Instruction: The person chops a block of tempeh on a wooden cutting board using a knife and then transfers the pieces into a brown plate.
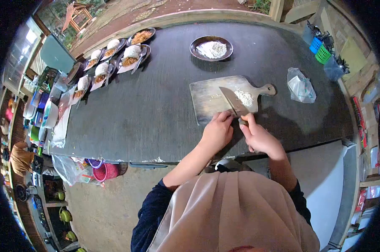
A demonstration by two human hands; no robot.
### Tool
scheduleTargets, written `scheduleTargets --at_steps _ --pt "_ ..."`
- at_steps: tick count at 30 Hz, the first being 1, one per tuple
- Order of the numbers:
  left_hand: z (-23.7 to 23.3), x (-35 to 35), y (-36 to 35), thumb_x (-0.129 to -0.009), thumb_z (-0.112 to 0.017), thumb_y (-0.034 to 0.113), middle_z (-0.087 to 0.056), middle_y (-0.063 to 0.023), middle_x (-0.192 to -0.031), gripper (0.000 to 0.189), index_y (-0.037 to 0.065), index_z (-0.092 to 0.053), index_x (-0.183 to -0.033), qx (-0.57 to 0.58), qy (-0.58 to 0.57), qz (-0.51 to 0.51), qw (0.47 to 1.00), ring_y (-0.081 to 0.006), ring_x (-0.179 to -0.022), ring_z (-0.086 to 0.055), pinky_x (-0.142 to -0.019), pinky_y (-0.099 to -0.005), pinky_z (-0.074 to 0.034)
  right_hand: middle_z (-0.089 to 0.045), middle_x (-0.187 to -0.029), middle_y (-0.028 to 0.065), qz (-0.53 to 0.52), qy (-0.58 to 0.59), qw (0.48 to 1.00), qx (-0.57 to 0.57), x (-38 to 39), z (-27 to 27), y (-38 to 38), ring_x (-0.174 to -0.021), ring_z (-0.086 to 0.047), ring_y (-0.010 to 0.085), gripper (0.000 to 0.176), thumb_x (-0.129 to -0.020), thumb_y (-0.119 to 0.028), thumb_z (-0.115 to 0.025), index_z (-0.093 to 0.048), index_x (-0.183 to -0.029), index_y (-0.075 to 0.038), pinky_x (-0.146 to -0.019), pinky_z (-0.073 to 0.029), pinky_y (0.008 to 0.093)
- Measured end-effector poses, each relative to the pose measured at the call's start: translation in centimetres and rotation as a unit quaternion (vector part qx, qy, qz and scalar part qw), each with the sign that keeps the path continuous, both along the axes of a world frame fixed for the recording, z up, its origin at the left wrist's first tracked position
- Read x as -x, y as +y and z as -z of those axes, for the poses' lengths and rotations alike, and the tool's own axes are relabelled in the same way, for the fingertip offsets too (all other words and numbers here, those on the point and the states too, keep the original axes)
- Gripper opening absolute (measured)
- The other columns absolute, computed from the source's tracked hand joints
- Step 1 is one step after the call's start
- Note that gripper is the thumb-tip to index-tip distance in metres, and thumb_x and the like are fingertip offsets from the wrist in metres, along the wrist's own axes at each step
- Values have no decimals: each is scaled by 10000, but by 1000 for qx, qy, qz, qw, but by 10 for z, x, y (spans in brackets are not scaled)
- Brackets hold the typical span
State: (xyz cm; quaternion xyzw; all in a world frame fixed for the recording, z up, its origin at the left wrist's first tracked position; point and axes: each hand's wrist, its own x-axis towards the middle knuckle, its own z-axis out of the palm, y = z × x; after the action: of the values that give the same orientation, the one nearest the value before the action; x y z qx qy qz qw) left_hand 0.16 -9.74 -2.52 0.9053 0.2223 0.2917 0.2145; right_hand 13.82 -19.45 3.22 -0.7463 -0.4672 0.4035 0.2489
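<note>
A wooden cutting board (204, 94) with a handle lies on the dark table, pale chopped bits (244, 98) heaped on its right part. My right hand (260, 137) is wrapped round the handle of a kitchen knife (230, 100), whose blade slants up and left across the board. Close by the blade's left side, at the board's near edge, my left hand (218, 129) has its fingers curled together. Whatever those fingers pinch is hidden. Beyond the board stands a dark bowl (194, 50) holding white chopped pieces or powder (213, 49).
Several plates of rice and noodles with spoons (131, 54) line the table's far left. A clear plastic bag (301, 86) lies right of the board. Green (323, 54) and blue baskets of cutlery stand at the right edge. A pink basket (106, 172) sits below the table.
</note>
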Motion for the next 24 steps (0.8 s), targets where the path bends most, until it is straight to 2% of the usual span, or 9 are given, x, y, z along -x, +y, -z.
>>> scheduleTargets --at_steps 3,8,11,12,14,15,18,19,24 --pt "-3 0 -1 -731 -581 60 -562 -142 -1125 343 4 -607 -1068 18 17 -1 1000 -342 -1013 -541 -874 -394 -480 -609 -702 257 0 -26 999 -47 13 4 -8 -449 -591 317 292 -973 -223 -397 -323 -1185 -35 -437 -465 444" --pt "0 1 -3 -729 -584 58 -555 -150 -1133 357 -2 -597 -1081 3 15 1 1000 -347 -1030 -532 -889 -400 -470 -609 -713 265 -21 -30 999 -14 2 -5 5 -494 -610 357 295 -963 -212 -422 -311 -1173 -37 -466 -479 471" --pt "-2 3 -3 -726 -585 54 -547 -155 -1144 377 -4 -586 -1098 4 11 3 1000 -349 -1048 -524 -898 -403 -465 -597 -673 257 -30 -69 991 -114 6 16 -6 -505 -609 371 296 -960 -214 -422 -313 -1172 -37 -490 -486 483" --pt "-2 2 -4 -724 -585 51 -542 -157 -1152 388 -5 -580 -1108 4 11 9 1000 -348 -1057 -520 -902 -405 -463 -597 -673 257 -28 -68 991 -113 6 23 -5 -505 -609 371 296 -960 -214 -422 -313 -1172 -37 -490 -486 483" --pt "3 0 -2 -722 -585 49 -542 -159 -1153 395 -6 -578 -1113 4 16 8 1000 -349 -1064 -519 -905 -405 -462 -570 -613 178 -21 -58 996 -70 4 21 3 -415 -560 250 339 -972 -223 -410 -278 -1233 -52 -422 -452 384" --pt "4 0 -3 -720 -585 46 -543 -161 -1154 401 -6 -577 -1118 3 21 4 1000 -349 -1071 -517 -908 -405 -461 -565 -618 166 -18 -13 999 -43 0 14 7 -420 -558 232 332 -977 -225 -400 -275 -1235 -57 -411 -444 373" --pt "0 2 -4 -731 -582 44 -551 -168 -1145 381 -13 -579 -1109 -10 9 5 1000 -353 -1054 -528 -902 -409 -463 -605 -660 206 -28 31 998 -36 -12 12 4 -437 -587 265 308 -980 -241 -387 -290 -1192 -38 -427 -460 395" --pt "0 2 -3 -731 -582 44 -551 -168 -1145 381 -13 -579 -1109 -12 8 0 1000 -353 -1054 -528 -902 -409 -463 -593 -630 192 -17 10 1000 1 -8 5 1 -434 -586 259 323 -981 -250 -387 -277 -1205 -46 -425 -459 394" --pt "2 1 0 -776 -571 55 -558 -176 -1147 321 -3 -595 -1091 -5 -4 10 1000 -365 -1038 -537 -896 -415 -465 -599 -653 198 -29 -3 999 -24 -1 7 5 -437 -586 266 336 -981 -257 -385 -265 -1211 -44 -430 -467 400"
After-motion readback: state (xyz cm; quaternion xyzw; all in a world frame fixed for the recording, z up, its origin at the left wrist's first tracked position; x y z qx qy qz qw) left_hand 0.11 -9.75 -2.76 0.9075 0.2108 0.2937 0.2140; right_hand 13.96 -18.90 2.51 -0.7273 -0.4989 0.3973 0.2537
